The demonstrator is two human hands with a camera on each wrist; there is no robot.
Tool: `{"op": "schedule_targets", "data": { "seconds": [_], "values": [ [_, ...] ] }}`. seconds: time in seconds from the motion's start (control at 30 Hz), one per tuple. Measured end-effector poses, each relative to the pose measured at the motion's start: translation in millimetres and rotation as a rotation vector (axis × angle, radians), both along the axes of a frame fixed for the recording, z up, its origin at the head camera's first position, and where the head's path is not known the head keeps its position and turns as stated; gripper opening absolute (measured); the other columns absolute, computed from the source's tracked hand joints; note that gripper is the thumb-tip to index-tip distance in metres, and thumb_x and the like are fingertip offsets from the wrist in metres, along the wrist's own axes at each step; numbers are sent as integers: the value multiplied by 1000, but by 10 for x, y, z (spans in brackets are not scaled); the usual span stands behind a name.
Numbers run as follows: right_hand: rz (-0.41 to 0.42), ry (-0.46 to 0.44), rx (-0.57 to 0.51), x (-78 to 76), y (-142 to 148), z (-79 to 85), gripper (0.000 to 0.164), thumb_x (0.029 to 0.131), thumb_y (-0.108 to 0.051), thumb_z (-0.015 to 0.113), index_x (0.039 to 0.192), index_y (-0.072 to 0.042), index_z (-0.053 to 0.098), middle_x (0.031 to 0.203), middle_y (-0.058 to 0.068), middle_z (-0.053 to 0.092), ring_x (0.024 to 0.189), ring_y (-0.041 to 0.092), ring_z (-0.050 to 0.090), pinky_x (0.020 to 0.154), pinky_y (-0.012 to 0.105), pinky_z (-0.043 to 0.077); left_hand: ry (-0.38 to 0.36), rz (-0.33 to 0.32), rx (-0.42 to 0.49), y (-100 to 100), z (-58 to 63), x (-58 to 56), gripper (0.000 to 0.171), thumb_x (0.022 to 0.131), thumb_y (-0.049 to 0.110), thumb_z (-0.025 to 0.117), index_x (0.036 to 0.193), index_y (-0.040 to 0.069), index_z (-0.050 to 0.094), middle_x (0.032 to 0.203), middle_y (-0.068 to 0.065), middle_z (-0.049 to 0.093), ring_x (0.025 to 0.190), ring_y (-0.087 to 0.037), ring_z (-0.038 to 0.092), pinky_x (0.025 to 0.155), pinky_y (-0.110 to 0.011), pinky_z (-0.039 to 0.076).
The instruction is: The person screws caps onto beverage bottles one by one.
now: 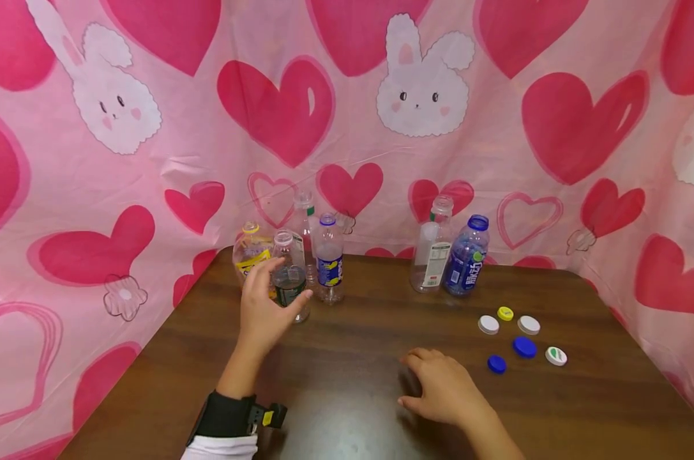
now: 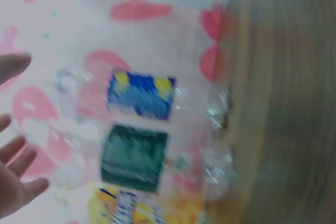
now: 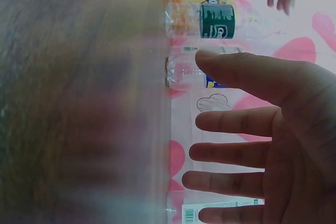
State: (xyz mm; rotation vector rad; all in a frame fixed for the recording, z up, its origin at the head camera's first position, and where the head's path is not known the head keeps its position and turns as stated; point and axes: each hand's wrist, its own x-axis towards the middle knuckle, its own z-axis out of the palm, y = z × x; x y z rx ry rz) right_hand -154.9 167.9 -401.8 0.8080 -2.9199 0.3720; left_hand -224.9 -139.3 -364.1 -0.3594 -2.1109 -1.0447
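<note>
My left hand [image 1: 264, 310], thumb and fingers spread, is nearest to a clear plastic bottle with a dark green label [image 1: 290, 289]. The left wrist view shows a gap between this hand [image 2: 14, 174] and the green-labelled bottle [image 2: 134, 157]. Close by stand a yellow-labelled bottle [image 1: 251, 263], a blue-labelled bottle [image 1: 330, 271] and, partly hidden behind, another clear bottle [image 1: 304, 211]. All their mouths are uncapped. Above the front middle of the table hovers my right hand [image 1: 443, 388], holding nothing. Its fingers look straight and apart in the right wrist view [image 3: 294, 145].
On the right stand two more uncapped bottles, one clear with a white label [image 1: 435, 265] and one blue [image 1: 466, 262]. Several loose caps lie before them, among them a yellow cap [image 1: 505, 314] and a large blue cap [image 1: 524, 347]. A pink heart-print cloth [image 1: 358, 147] hangs behind the brown table [image 1: 347, 370].
</note>
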Motion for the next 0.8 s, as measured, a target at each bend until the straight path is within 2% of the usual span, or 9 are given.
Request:
{"op": "schedule_targets", "data": {
  "seconds": [0.1, 0.17, 0.23, 0.33, 0.4, 0.6, 0.8],
  "values": [
    [-13, 1, 0, 13, 8, 3, 57, 71, -41, 83, 113, -5, 68, 117, 14, 63, 107, 36, 60, 84, 54, 50, -12, 80, 54, -106, -69, -172, 83, 67, 26, 90, 133, -2, 49, 130, -21, 49, 122, -36, 44, 101, -52, 38],
    [-20, 4, -7, 15, 4, 6, 57, 71, -41, 83, 113, -5, 68, 122, 17, 61, 110, 38, 58, 86, 56, 49, -74, 105, 90, -153, -122, -262, 91, 66, 28, 91, 138, 0, 43, 132, -23, 45, 122, -37, 43, 101, -53, 38],
    [-24, 11, -15, 17, 3, 7, 57, 71, -40, 83, 113, -5, 67, 127, 20, 59, 112, 40, 57, 87, 58, 48, -156, 104, 128, -177, -171, -334, 97, 66, 30, 91, 142, 3, 37, 134, -23, 42, 124, -38, 42, 102, -54, 39],
    [-27, 24, -9, 26, 15, 4, 57, 70, -40, 83, 113, -6, 67, 128, 21, 58, 112, 41, 56, 86, 58, 48, -272, 77, 166, -183, -225, -396, 104, 67, 32, 90, 148, 7, 29, 139, -22, 39, 128, -38, 40, 103, -57, 38],
    [-22, 25, 0, 23, 15, -2, 56, 70, -39, 83, 112, -6, 67, 128, 22, 58, 111, 41, 56, 86, 58, 48, -316, 54, 186, -199, -250, -427, 109, 67, 32, 91, 150, 10, 25, 141, -22, 39, 130, -37, 39, 103, -57, 37],
    [-19, 12, -1, 13, 16, -34, 56, 71, -40, 82, 112, -6, 68, 130, 22, 56, 113, 41, 55, 90, 59, 46, -383, -45, 235, -239, -332, -532, 113, 67, 24, 92, 152, 14, 19, 141, -21, 43, 131, -38, 42, 106, -56, 36],
    [-38, -1, -3, 25, 39, -53, 56, 71, -41, 83, 113, -6, 68, 131, 22, 55, 114, 42, 54, 91, 60, 45, -396, -99, 208, -227, -381, -613, 94, 69, 16, 89, 144, 9, 33, 136, -21, 51, 126, -38, 48, 104, -53, 39]
  ]
}}
